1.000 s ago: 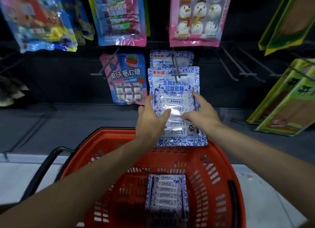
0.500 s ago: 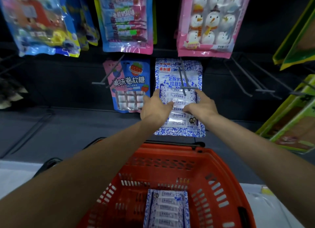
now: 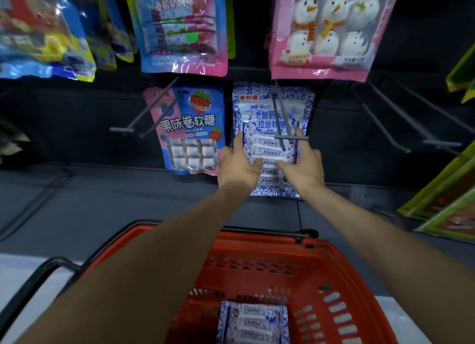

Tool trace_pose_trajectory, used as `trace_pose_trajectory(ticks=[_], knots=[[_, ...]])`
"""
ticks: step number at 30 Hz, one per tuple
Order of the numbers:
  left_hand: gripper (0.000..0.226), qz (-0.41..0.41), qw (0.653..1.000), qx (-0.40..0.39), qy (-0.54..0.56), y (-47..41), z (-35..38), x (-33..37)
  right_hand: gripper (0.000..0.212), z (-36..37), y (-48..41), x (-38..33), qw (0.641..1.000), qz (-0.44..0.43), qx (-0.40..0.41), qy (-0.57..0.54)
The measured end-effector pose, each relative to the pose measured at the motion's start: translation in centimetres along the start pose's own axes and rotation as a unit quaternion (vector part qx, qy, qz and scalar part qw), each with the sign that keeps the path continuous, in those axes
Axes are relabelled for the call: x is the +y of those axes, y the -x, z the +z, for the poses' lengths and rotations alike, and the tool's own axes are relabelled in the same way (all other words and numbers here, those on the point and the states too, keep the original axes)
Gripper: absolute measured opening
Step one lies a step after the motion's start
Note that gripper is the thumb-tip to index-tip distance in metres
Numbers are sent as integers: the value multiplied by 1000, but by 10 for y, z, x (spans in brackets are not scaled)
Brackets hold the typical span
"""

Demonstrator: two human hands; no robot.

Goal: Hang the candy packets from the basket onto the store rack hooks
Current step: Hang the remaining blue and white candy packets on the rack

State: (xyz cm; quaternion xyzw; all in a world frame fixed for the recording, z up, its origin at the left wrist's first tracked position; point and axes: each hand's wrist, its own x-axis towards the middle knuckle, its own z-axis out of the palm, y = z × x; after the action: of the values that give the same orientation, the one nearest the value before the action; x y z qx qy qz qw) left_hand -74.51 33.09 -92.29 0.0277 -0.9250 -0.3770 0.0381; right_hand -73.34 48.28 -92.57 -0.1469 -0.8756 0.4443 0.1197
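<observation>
1. Head view, the hang: the packet (image 3: 270,112) sits at 12 o'clock from the basket (image 3: 270,237). It is threaded on the hook (image 3: 280,124), whose crossbar lies across its face. It looks far enough on to stay.
2. Head view, the hands: the left grip (image 3: 240,167) has its fingers straight and spread along the packet's left edge, with the thumb on the face. The right grip (image 3: 304,163) mirrors it on the right edge. Both are apart, flat against the packet and clamped on nothing. Two hands likely keep the limp packet square, so it slides back without twisting.
3. Head view, supply: a spare packet (image 3: 253,320) lies flat in the basket bottom at 6 o'clock, probably the next to go up.
4. Head view, edges:
   - The strawberry packet (image 3: 191,127) hangs just beside, at 9 o'clock.
   - The snowman packet (image 3: 326,35) overhangs at 1 o'clock.
   - Bare hooks jut out at 3 o'clock (image 3: 380,119) and 9 o'clock (image 3: 120,130).
5. Head view, room: the way straight back toward 6 o'clock looks open. Swinging wide risks snagging a sleeve-less arm on those rods.
</observation>
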Motion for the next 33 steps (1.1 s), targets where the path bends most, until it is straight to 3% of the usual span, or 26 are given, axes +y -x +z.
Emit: trace_pose_trajectory(ticks=[4,8,12,14,19,29,33], knots=[[85,-19,997,33,63,-3,11,-4,85,8,-3,4,999,-9,19,-24],[89,-22,995,60,76,-11,16,2,77,17,-9,-1,995,-7,87,-50],[93,-33,994,56,89,-22,19,11,108,30,-20,-9,992,13,98,-79],[92,-37,992,57,102,-28,19,14,113,35,-26,-11,993,16,86,-77],[102,-28,987,35,157,-43,18,13,96,42,-43,-10,990,37,90,-100],[90,-27,992,41,118,-50,19,21,80,24,-50,-3,987,-22,89,-131],[87,-49,987,44,144,-42,13,14,76,22,-41,-9,984,33,101,-141]])
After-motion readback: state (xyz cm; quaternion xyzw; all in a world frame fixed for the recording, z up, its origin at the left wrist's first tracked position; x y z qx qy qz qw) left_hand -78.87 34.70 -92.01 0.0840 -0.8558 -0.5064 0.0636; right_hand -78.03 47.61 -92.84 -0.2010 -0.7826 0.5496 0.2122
